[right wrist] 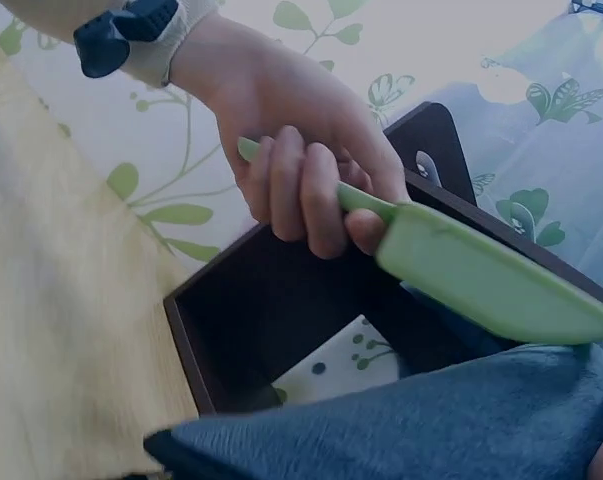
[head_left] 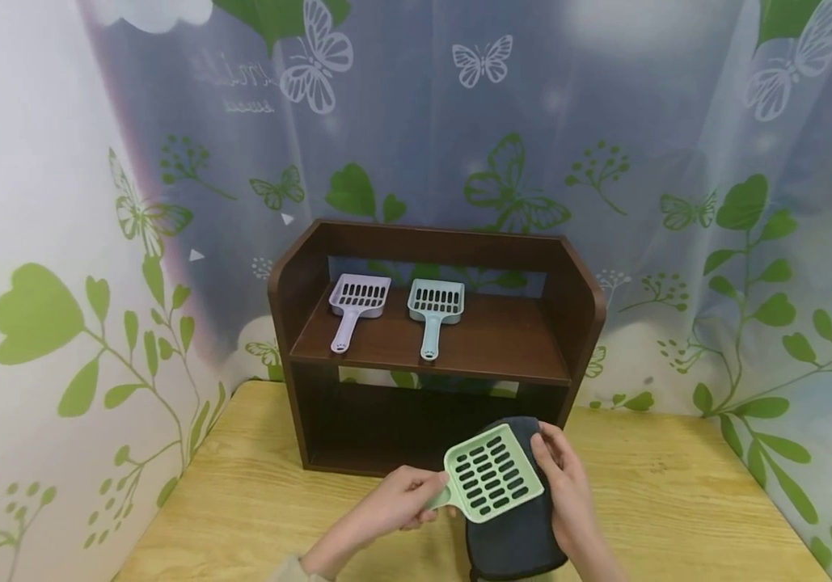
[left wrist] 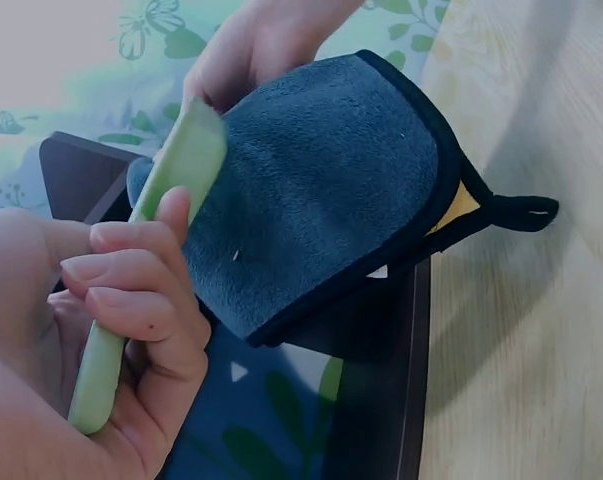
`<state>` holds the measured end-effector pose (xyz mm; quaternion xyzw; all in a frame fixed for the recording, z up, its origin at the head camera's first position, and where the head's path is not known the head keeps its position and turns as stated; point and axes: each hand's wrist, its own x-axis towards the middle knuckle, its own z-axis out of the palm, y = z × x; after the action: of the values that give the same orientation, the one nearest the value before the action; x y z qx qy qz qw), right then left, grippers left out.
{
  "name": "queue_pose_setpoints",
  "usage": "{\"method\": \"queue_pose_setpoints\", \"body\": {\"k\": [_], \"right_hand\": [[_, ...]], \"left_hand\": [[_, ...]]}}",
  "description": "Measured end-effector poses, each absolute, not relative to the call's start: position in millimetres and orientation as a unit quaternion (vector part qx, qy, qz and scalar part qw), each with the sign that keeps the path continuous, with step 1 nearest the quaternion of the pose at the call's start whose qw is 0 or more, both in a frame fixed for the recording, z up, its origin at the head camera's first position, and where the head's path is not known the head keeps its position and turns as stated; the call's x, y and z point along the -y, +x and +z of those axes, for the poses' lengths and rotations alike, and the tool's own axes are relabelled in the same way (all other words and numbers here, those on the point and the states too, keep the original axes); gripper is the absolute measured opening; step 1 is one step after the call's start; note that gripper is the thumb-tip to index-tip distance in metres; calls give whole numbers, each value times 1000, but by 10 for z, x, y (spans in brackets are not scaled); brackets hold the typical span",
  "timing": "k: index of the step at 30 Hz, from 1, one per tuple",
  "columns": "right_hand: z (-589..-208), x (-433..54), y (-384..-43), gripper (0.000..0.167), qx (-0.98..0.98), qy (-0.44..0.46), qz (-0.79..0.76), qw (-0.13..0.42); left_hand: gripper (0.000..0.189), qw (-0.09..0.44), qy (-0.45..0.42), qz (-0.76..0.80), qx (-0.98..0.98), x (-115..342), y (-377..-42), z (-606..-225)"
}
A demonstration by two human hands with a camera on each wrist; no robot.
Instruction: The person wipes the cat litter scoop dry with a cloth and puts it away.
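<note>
My left hand [head_left: 408, 495] grips a light green litter scoop [head_left: 496, 473] by its handle, fingers curled round it, the slotted face turned up in the head view. Beneath the scoop hangs a dark blue plush cloth [left wrist: 321, 170] with black edging and a hanging loop; a bit of yellow shows at its edge in the left wrist view. At the cloth's upper right, my right hand [head_left: 567, 489] holds it, thumb on top by the scoop's far edge and the other fingers mostly hidden. The cloth meets the scoop's underside in the right wrist view.
A dark brown two-tier shelf [head_left: 430, 370] stands on the wooden table [head_left: 677, 501]. On its upper board lie a lilac litter scoop [head_left: 346, 327] and a pale blue one [head_left: 432, 327], handles toward me. A leaf-and-butterfly patterned curtain [head_left: 401, 121] hangs behind.
</note>
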<state>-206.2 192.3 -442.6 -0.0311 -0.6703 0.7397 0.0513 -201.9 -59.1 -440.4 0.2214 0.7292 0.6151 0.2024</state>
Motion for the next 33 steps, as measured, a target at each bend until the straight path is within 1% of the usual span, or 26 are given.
{"method": "queue_pose_setpoints", "body": {"k": [4, 9, 14, 17, 21, 25, 29, 33], "right_hand": [[-4383, -1957, -2090, 25, 691, -7, 721, 56], [-4329, -1999, -2103, 25, 712, 40, 697, 68], [-4289, -2055, -2119, 26, 739, 102, 661, 82], [-4277, -2097, -2136, 21, 755, 158, 630, 87], [-4261, -2143, -2159, 15, 771, 251, 579, 85], [-4229, -2136, -2174, 20, 783, 325, 525, 72], [-4192, -2057, -2183, 23, 813, 360, 449, 90], [-4167, -1922, -2190, 23, 833, 371, 397, 107]], "left_hand": [[40, 214, 234, 593, -740, 635, -2042, -4406], [41, 252, 237, 593, -727, 694, -2055, -4416], [42, 272, 237, 589, -723, 736, -2049, -4418], [42, 273, 235, 584, -728, 755, -2044, -4411], [38, 259, 236, 567, -746, 760, -2039, -4392], [34, 228, 235, 532, -781, 752, -2031, -4365], [35, 193, 234, 481, -823, 734, -2029, -4331], [40, 163, 245, 430, -853, 715, -2027, -4301]]}}
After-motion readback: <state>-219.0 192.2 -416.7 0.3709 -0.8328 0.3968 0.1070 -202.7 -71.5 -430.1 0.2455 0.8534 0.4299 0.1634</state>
